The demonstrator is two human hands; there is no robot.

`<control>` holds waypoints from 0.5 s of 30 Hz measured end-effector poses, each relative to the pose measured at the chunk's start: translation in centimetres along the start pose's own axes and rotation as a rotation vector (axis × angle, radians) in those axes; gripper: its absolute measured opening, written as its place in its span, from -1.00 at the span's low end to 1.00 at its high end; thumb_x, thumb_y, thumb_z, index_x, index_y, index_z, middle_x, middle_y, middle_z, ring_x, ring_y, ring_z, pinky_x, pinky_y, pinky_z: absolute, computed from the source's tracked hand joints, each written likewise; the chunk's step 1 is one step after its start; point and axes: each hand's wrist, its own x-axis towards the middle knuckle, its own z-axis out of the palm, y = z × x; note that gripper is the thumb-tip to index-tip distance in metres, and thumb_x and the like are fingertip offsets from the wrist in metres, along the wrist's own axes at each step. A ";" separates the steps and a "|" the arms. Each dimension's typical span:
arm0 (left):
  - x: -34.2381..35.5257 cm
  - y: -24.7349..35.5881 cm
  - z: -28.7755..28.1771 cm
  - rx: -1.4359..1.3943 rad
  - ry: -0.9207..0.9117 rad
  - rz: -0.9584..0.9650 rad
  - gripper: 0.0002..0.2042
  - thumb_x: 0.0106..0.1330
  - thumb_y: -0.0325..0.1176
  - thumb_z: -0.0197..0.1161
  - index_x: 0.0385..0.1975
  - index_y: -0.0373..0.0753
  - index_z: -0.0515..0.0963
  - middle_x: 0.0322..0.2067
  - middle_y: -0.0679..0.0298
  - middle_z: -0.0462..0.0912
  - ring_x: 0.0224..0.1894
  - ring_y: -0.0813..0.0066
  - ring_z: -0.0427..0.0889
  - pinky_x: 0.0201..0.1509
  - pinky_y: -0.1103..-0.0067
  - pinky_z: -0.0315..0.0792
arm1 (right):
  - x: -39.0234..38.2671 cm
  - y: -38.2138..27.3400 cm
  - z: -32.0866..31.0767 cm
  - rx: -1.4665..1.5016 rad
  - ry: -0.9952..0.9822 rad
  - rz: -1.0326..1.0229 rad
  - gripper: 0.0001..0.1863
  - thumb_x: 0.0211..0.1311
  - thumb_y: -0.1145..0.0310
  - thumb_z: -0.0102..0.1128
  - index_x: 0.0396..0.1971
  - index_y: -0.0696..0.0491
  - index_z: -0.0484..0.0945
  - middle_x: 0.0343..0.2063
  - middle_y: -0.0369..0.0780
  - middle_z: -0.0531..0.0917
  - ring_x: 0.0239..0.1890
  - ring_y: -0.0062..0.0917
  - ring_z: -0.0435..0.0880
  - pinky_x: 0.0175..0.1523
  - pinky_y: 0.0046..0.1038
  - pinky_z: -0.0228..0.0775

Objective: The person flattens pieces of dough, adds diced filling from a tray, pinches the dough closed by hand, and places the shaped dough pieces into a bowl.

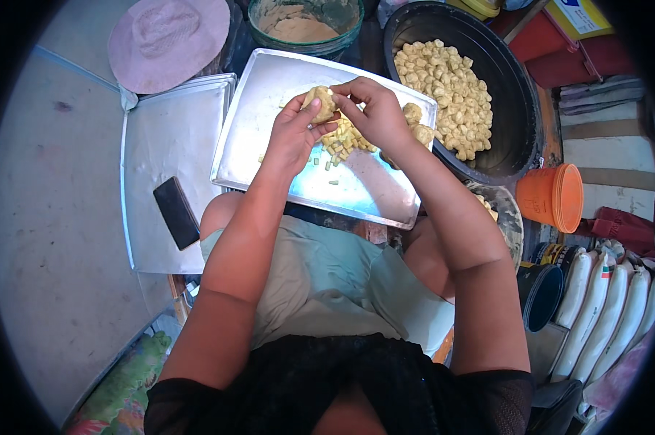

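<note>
A lump of beige dough (320, 101) is gripped in my left hand (293, 127) above a metal tray (237, 134). The thumb and index finger of my right hand (375, 116) are at the lump's right side. Small pale yellow cubes (342, 141) lie piled and scattered on the tray under my hands. More dough lumps (422, 133) rest at the tray's right side, partly behind my right hand.
A black tub of dough pieces (451, 90) stands back right, beside an orange bucket (549, 196). A green basin of powder (302, 25) is behind. Stacked trays (153, 145) at left carry a phone (176, 212) and a pink hat (168, 40). White packages (599, 319) line the lower right.
</note>
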 end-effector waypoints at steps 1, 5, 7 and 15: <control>0.0 -0.1 0.1 -0.015 -0.025 0.039 -0.74 0.37 -0.31 0.11 -0.04 -0.29 0.40 -0.16 0.19 0.56 -0.13 0.40 0.59 -0.06 0.50 0.52 | -0.1 0.1 0.0 -0.084 0.022 -0.102 -0.76 0.12 0.40 0.26 -0.22 0.17 0.60 -0.36 -0.22 0.60 -0.36 -0.54 0.58 -0.22 -0.55 0.43; -0.3 0.3 -0.4 -0.078 -0.042 0.087 -0.63 0.38 -0.25 0.11 0.08 -0.33 0.35 -0.13 0.20 0.54 -0.11 0.42 0.56 -0.08 0.50 0.52 | -0.7 -1.9 0.9 0.035 -0.106 -0.172 -0.78 0.14 0.36 0.26 -0.24 0.14 0.62 -0.03 -0.14 0.48 -0.06 -0.40 0.51 -0.03 -0.45 0.40; -0.3 0.2 -0.2 -0.032 -0.088 0.069 -0.57 0.37 -0.20 0.11 0.14 -0.31 0.30 -0.07 0.16 0.50 -0.08 0.40 0.55 -0.06 0.51 0.51 | -0.4 0.0 0.5 -0.012 -0.186 -0.235 -0.74 0.14 0.28 0.26 -0.21 0.09 0.63 0.07 -0.12 0.40 0.02 -0.32 0.44 0.04 -0.35 0.36; 0.8 -1.2 -0.6 0.073 0.143 0.212 -0.32 0.36 0.17 -0.09 0.32 -0.19 0.09 0.14 0.04 0.23 0.06 0.39 0.43 0.05 0.45 0.44 | -1.5 1.0 2.2 0.268 -0.472 -0.144 -0.83 0.21 0.29 0.20 -0.30 0.07 0.54 0.04 -0.14 0.47 0.10 -0.37 0.42 0.14 -0.30 0.30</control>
